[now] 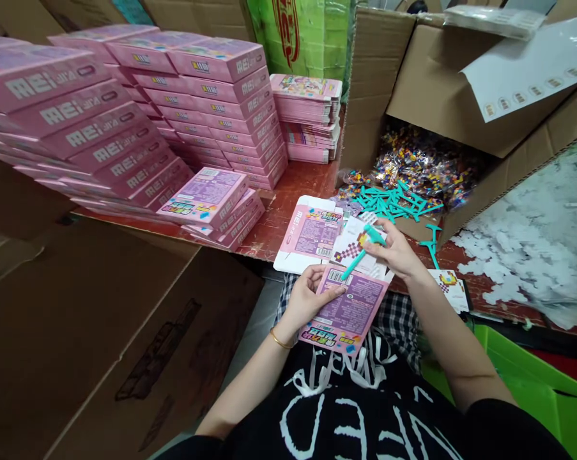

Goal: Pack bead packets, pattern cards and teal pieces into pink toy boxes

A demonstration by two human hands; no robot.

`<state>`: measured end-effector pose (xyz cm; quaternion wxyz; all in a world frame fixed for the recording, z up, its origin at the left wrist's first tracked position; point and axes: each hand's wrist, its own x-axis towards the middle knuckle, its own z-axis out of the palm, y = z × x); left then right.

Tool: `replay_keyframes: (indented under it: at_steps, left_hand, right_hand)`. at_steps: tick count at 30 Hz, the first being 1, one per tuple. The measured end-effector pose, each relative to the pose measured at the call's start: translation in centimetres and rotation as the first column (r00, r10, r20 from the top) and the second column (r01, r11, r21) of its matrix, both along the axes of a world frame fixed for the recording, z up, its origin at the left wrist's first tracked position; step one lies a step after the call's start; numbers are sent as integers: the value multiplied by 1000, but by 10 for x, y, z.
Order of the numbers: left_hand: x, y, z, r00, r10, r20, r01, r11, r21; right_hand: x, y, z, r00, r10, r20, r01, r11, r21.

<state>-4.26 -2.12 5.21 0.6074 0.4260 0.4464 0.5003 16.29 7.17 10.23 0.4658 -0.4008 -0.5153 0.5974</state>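
Note:
My left hand [312, 297] grips a small pink and purple box [353, 306], thumb across its printed face, over my lap. The box's top end is open and faces away from me. At that end my right hand [394, 251] is closed on a teal T-shaped plastic tool [358, 260] and a white card [348, 243] printed with a pixel pattern. The lower part of the card meets the box opening; how far inside it reaches is hidden. Just beyond lies another pink box [312, 231] with white flaps folded out, on the table edge.
Stacks of pink boxes [250, 121] fill the left of the red table [312, 176]. A pile of teal tools [388, 201] lies before a cardboard carton [372, 83] holding bags of colourful beads [417, 160]. White paper pieces [532, 236] spread at right, above a green bin [523, 370].

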Motion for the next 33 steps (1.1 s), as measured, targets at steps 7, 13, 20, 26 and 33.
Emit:
replay_keyframes:
  at_steps: [7, 13, 20, 26, 33]
  left_hand:
    - [-2, -10, -6, 997, 45, 58, -38, 992, -118]
    - [5, -19, -8, 998, 20, 64, -12, 992, -130]
    - [5, -22, -3, 997, 25, 74, -16, 992, -124]
    - [4, -21, 2, 998, 10, 55, -3, 991, -136]
    - [5, -21, 3, 999, -16, 51, 23, 988, -150]
  right_hand:
    - [31, -13, -13, 969, 10, 247, 6, 998, -64]
    - [26, -33, -4, 864, 118, 489, -145, 989, 17]
    - [35, -22, 9, 827, 90, 554, -200, 970, 140]
    - [50, -24, 21, 778, 323, 539, -407, 913, 40]
    - [42, -16, 35, 902, -100, 420, -48, 944, 327]
